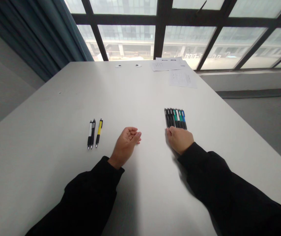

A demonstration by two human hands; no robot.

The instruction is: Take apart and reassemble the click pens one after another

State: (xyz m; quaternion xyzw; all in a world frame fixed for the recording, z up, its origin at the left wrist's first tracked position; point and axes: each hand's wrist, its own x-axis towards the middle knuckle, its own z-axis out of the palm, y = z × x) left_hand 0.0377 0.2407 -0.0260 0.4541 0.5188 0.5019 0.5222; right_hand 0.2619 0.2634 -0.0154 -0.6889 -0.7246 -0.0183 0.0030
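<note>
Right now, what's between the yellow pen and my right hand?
Your left hand lies between the yellow pen and your right hand in the head view, with white tabletop showing on either side.

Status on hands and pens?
Left hand curled, no object visible. Right hand at near end of pen row. Three pens farther left. Papers far off, not obstructing.

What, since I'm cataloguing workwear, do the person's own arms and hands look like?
The left sleeve and right sleeve are long, loose and black, with soft creases and no visible markings. The left hand and right hand are bare, without gloves.
</note>
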